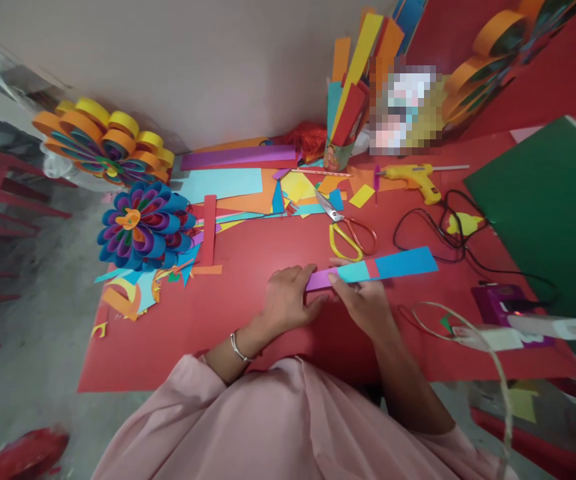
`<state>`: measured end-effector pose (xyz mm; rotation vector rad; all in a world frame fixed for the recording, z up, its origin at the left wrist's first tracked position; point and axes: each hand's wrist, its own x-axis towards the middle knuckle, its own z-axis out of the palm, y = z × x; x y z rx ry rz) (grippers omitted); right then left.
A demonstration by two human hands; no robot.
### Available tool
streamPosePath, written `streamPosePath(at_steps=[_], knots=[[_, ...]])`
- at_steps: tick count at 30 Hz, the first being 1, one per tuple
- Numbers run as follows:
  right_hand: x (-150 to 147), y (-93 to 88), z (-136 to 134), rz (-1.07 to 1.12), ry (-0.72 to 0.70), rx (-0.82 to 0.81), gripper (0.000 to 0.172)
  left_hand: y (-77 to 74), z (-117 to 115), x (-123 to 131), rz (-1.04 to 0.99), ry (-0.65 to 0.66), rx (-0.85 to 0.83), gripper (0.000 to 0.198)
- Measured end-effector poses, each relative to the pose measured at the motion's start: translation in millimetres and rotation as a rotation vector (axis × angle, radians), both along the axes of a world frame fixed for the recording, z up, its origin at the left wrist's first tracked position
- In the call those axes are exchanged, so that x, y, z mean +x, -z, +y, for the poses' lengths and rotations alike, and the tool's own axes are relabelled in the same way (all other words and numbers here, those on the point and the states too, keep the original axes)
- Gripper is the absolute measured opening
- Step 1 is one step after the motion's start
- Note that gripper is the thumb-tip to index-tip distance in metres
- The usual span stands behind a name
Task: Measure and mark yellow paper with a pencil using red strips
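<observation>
A stack of coloured paper strips lies slanted in front of me, with purple, light blue, red and blue lengths showing in steps. My left hand is at the purple left end, its fingers curled behind the edge and its thumb below. My right hand pinches the stack near the middle, thumb on top where purple meets light blue, the other fingers underneath and partly hidden. Just beyond the strips lie scissors with one yellow and one red handle, blades pointing away.
Paper flowers, one blue-purple and one orange-yellow, stand at left. Paper scraps and sheets line the back beside a cup of strips. A yellow glue gun, black cable and power strip occupy the right.
</observation>
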<state>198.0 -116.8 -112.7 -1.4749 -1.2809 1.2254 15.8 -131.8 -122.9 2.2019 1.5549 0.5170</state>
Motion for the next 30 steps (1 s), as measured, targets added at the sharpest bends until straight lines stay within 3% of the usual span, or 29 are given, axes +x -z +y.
streamPosePath(at_steps=[4, 9, 11, 17, 22, 26, 30], knots=[[6.0, -7.8, 1.8, -0.071, -0.017, 0.008, 0.053, -12.0, 1.3, -11.4, -0.314, 0.082, -0.24, 0.053], [7.1, -24.9, 9.8, -0.093, -0.192, 0.032, 0.057, -21.4, 8.1, -15.6, -0.852, 0.135, -0.744, 0.048], [1.1, -28.0, 12.6, -0.086, -0.223, 0.041, 0.057, -20.6, 10.0, -11.8, -0.999, 0.117, -0.83, 0.05], [-15.4, -17.1, 3.0, -0.038, 0.104, 0.223, 0.056, -12.1, 15.7, 1.6, -1.382, -0.211, -0.617, 0.042], [-14.4, -3.5, -10.9, -0.212, -0.067, 0.215, 0.042, -6.9, 17.1, 7.7, -1.595, -0.258, -0.652, 0.036], [-15.1, 0.9, -9.1, -0.252, -0.137, 0.227, 0.027, -7.9, 18.6, 6.7, -1.616, -0.279, -0.722, 0.041], [-13.7, 5.4, -5.7, -0.292, -0.173, 0.19, 0.026, -12.4, 33.4, -8.6, -1.637, -0.386, -0.61, 0.039]])
